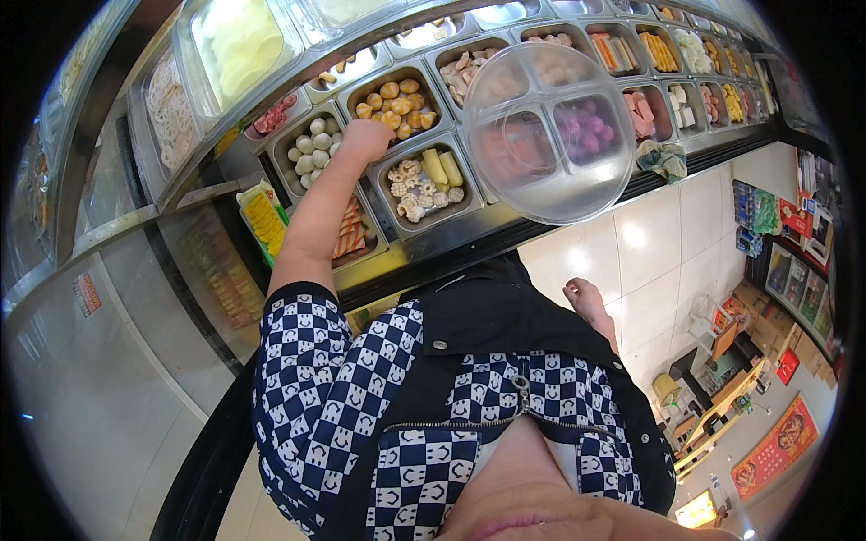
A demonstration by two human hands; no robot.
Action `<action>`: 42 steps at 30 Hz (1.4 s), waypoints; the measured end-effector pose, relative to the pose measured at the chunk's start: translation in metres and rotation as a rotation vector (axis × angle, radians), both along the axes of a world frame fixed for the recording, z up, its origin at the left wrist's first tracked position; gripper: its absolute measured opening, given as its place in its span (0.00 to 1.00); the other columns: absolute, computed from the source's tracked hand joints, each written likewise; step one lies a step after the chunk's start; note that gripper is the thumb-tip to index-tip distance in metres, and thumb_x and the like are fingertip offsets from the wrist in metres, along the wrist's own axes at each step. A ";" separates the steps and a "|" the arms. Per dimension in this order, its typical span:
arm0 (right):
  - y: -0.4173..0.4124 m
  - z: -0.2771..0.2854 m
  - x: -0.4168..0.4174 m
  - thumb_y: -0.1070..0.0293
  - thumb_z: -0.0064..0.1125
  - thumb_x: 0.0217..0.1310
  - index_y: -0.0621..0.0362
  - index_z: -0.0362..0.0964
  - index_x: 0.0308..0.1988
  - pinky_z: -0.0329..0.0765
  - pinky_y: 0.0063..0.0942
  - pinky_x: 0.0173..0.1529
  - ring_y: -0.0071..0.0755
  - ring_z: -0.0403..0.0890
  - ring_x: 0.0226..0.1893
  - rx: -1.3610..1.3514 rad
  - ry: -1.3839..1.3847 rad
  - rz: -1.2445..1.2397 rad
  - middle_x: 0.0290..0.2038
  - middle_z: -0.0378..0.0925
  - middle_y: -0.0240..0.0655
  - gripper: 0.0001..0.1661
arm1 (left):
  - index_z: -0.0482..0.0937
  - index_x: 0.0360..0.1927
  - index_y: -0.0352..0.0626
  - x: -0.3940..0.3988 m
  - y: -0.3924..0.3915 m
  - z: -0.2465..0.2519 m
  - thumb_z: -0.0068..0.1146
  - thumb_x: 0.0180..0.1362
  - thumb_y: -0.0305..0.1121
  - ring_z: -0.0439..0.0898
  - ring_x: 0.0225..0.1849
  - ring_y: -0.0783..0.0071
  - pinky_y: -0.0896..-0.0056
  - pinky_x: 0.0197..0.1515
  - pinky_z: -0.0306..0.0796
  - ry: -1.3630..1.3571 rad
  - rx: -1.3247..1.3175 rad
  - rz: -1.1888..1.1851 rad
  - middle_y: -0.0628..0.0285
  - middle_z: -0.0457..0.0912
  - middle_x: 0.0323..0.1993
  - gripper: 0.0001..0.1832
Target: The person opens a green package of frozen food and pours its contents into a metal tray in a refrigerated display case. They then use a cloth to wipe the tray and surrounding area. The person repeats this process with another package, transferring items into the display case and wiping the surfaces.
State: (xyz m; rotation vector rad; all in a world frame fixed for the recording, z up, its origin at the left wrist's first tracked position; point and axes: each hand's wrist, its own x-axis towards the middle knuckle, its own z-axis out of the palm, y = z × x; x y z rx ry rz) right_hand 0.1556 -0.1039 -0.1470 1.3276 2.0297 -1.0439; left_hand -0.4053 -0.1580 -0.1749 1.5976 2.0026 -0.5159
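My left hand (369, 140) reaches over the food counter, its fingers curled at the near edge of a steel pan (373, 126) of orange-and-white balls (400, 105). Whether it holds anything is hidden. White balls (313, 150) fill the pan on its left. To its right, a pan holds scored, curled pale pieces (408, 189) and yellow-green sticks (443, 168). Under my forearm are orange-and-white striped slices (350, 233). My right hand (586, 299) hangs beside my black apron (514, 318), fingers loosely curled, with nothing visible in it.
A clear round plastic container or lid (549, 196) lies over several pans, with purple balls (583, 130) showing through. A crumpled cloth (663, 161) sits on the counter's front edge. A clear bin of pale yellow slices (238, 51) stands at upper left. White floor tiles (643, 237) lie right.
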 end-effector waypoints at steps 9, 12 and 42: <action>0.007 -0.001 0.005 0.59 0.55 0.54 0.60 0.74 0.36 0.75 0.36 0.43 0.45 0.79 0.37 0.014 -0.016 -0.007 0.36 0.78 0.46 0.15 | 0.82 0.39 0.51 0.003 0.005 -0.014 0.44 0.54 0.33 0.80 0.42 0.63 0.62 0.40 0.75 0.011 -0.129 -0.086 0.63 0.82 0.40 0.14; 0.007 0.001 0.009 0.60 0.55 0.55 0.61 0.74 0.36 0.75 0.36 0.42 0.45 0.79 0.36 0.017 -0.007 -0.026 0.36 0.78 0.46 0.15 | 0.82 0.40 0.51 0.004 0.007 -0.008 0.44 0.55 0.33 0.80 0.44 0.64 0.62 0.41 0.75 -0.018 -0.134 -0.063 0.62 0.81 0.41 0.14; 0.009 -0.001 0.022 0.59 0.55 0.54 0.60 0.75 0.35 0.75 0.36 0.43 0.44 0.79 0.36 0.051 0.031 -0.022 0.36 0.78 0.46 0.15 | 0.84 0.33 0.51 -0.016 -0.008 0.008 0.54 0.46 0.30 0.81 0.38 0.66 0.70 0.41 0.74 -0.450 0.052 0.288 0.58 0.83 0.33 0.11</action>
